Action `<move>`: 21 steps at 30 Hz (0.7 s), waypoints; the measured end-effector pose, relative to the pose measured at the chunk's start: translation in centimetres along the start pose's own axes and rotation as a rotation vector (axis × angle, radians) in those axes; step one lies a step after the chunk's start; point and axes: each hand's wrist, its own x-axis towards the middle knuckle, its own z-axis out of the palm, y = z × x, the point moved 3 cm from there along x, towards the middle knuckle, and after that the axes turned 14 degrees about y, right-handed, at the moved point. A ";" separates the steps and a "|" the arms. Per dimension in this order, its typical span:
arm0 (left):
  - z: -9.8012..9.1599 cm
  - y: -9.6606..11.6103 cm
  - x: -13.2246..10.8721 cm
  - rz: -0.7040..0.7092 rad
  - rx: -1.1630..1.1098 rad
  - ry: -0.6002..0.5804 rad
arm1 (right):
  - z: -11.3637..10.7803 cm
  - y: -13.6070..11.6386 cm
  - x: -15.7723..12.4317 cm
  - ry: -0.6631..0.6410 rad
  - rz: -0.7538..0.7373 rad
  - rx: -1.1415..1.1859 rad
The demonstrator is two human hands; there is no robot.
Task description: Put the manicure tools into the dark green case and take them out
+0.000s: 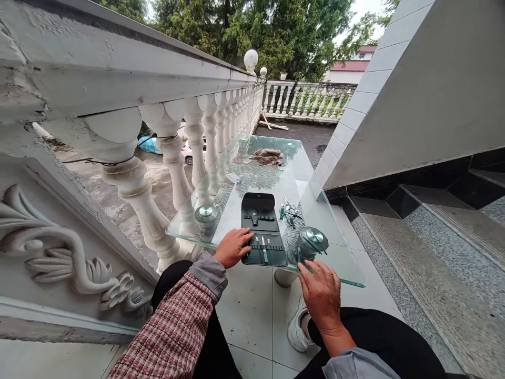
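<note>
An unfolded black tool case [258, 207] lies on the glass table, with several slim metal tools [264, 250] held in the loops of its near half. My left hand [233, 247] rests over the case's left edge, fingers stretched out and apart. Close to the table's front edge, my right hand [321, 287] has its thumb and forefinger together at a thin upright tool [299, 255]; its lower end is hidden. Beyond that hand, a few thin tools [316, 240] lie on a round metal disc [310, 235]. Loose small tools [291, 211], including scissors, lie right of the case.
The glass table [339, 263] has a crumpled brown cloth [267, 156] at its far part and a small pale packet [233, 178] left of centre. Another metal disc [205, 211] is at the left. A white balustrade [173, 163] runs along the left; stone steps [426, 237] rise at the right.
</note>
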 end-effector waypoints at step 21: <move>0.0 0.1 -0.2 0.012 0.006 0.010 | -2.3 -3.5 2.2 0.252 -0.064 0.443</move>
